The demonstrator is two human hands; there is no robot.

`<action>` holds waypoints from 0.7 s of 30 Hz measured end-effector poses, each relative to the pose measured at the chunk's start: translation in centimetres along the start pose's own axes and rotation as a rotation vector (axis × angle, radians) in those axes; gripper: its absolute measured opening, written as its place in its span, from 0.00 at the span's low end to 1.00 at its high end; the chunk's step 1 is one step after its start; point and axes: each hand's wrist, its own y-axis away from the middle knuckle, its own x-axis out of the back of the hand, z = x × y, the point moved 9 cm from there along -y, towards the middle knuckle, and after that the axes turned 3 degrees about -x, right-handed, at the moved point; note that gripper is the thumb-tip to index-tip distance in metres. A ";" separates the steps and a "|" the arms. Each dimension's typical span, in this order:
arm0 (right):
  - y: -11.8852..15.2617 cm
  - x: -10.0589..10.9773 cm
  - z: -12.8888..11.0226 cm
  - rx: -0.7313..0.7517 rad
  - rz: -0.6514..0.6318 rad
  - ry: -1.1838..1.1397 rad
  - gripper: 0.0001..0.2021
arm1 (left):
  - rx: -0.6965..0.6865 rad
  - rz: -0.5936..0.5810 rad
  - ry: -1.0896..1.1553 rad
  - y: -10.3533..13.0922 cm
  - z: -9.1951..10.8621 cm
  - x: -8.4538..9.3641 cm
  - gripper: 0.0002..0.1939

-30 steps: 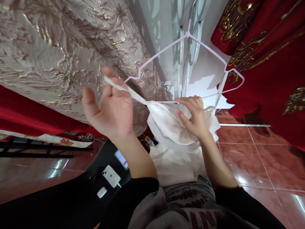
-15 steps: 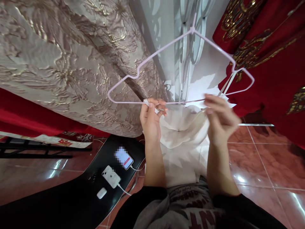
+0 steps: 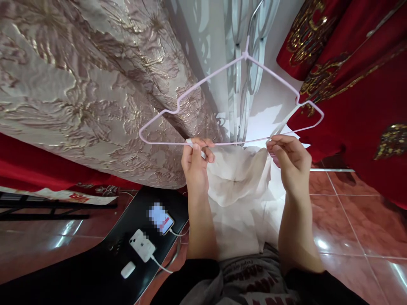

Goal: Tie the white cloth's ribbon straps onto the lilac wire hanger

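Observation:
A lilac clothes hanger [image 3: 211,79] hangs before me, its hook near a thin metal rod. Below its bottom bar drapes a cream, sheer garment [image 3: 235,182]. At the bar's left part my left hand [image 3: 197,163] is closed in a pinch, with a bit of white strap showing at its fingertips. My right hand [image 3: 291,163] pinches a pale strap [image 3: 285,123] at the garment's upper right edge. That strap runs up to the hanger's right notch. Whether the left fingers also grip the bar is hard to see.
A shiny embossed pinkish cloth [image 3: 79,106] hangs at the left, red gold-trimmed cloth [image 3: 356,106] at the right. Behind the hanger stands white scrolled metalwork [image 3: 237,72]. A black bench [image 3: 95,262] holds two phones on cables and a small white case [image 3: 127,270].
The hanger now appears lower and further left in view. My right hand, blurred before, is steady and pinches the strap, which is pulled closer to the bar. The left hand keeps its pinch.

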 end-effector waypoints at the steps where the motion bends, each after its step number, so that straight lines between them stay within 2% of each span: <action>1: -0.3 -0.3 -0.2 -0.015 -0.043 0.013 0.10 | 0.000 0.001 0.000 0.0 0.0 0.0 0.18; 6: -1.7 -2.1 -1.3 -0.063 -0.299 0.125 0.20 | -0.015 0.006 -0.005 -0.2 0.1 0.0 0.18; 9: -2.3 -1.9 -2.6 -0.039 -0.279 0.154 0.14 | -0.008 -0.002 -0.012 -0.1 0.2 0.0 0.18; 11: -2.7 -1.2 -4.4 0.065 -0.181 0.127 0.10 | 0.004 -0.008 -0.009 -0.1 0.1 0.0 0.18; 14: -3.6 0.3 -7.7 0.317 0.016 0.113 0.13 | 0.020 -0.021 0.016 -0.1 -0.1 0.0 0.19; 16: -4.5 1.7 -9.0 0.459 0.160 0.061 0.13 | 0.037 -0.033 0.025 -0.1 -0.2 -0.1 0.20; 18: -5.4 3.7 -8.5 0.524 0.326 -0.043 0.14 | 0.062 -0.050 0.020 -0.1 -0.3 -0.1 0.20; 21: -5.8 7.3 -4.8 0.444 0.588 -0.152 0.16 | 0.066 -0.064 0.008 -0.1 0.2 0.2 0.19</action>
